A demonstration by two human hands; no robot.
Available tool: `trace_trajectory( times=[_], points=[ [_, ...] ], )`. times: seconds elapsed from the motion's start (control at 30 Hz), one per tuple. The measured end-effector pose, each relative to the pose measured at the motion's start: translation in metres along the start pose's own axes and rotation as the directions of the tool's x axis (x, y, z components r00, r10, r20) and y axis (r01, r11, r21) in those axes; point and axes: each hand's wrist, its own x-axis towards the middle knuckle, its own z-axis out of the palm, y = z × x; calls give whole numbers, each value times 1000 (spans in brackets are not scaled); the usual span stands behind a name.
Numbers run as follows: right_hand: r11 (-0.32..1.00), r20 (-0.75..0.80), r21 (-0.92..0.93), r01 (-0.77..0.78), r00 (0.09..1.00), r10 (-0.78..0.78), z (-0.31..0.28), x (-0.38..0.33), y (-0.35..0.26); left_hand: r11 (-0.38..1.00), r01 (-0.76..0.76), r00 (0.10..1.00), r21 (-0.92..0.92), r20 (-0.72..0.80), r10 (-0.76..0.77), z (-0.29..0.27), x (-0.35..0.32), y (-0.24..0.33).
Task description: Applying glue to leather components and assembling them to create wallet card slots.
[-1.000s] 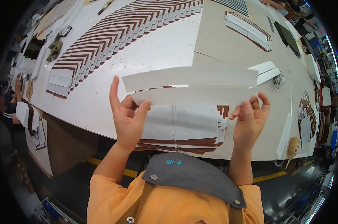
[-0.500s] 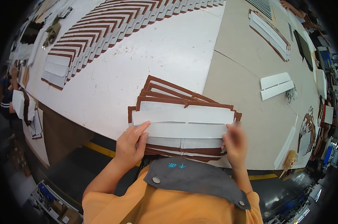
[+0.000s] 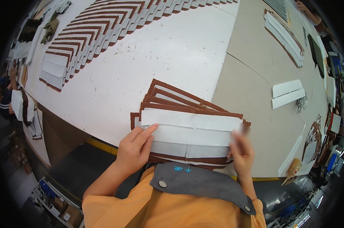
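Observation:
A white slotted strip (image 3: 179, 135) of paper or thin lining lies across the top brown fabric piece (image 3: 213, 111), its upper edge along the brown border. Below the strip shows the piece's pale grey facing (image 3: 168, 149). More brown-edged pieces lie fanned out beneath. My left hand (image 3: 134, 146) rests at the strip's left end, index finger stretched flat on it and thumb apart. At the right end is my right hand (image 3: 241, 150), its thumb by the strip's edge. Motion smears its fingertips, so their grip is unclear.
Long overlapping rows of brown-edged pieces (image 3: 92, 36) cover the far left of the table. On the right lie a stack of white slotted strips (image 3: 288, 94), a bundle of pieces (image 3: 284, 38) and a tan brush-like tool (image 3: 294, 167). Another person's arm (image 3: 308, 13) shows at far right.
The white strip has slid away from me, up against the brown border, leaving more grey facing showing below it. Both hands stay at its ends. The whole view has shifted slightly.

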Motion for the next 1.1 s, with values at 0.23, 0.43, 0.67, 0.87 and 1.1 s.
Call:
trace_trajectory(
  times=[0.23,0.43,0.67,0.87,1.1],
  points=[
    [998,-9,-62,-29,1000,29,-1,-1,1,1000,20,998,5,53,-20,-2,0,2],
    [994,18,-113,0,1000,2,-4,-2,1,1000,28,997,12,70,-29,-3,1,0],
    [992,31,-124,2,1000,2,-3,-1,0,998,65,994,1,88,-65,-6,4,3],
    [988,-22,-157,4,1000,-7,0,-1,-3,995,104,989,0,104,-104,-6,6,6],
    [993,-25,-115,7,1000,-10,3,0,-5,949,-7,995,315,101,-26,-5,3,3]
  ],
)
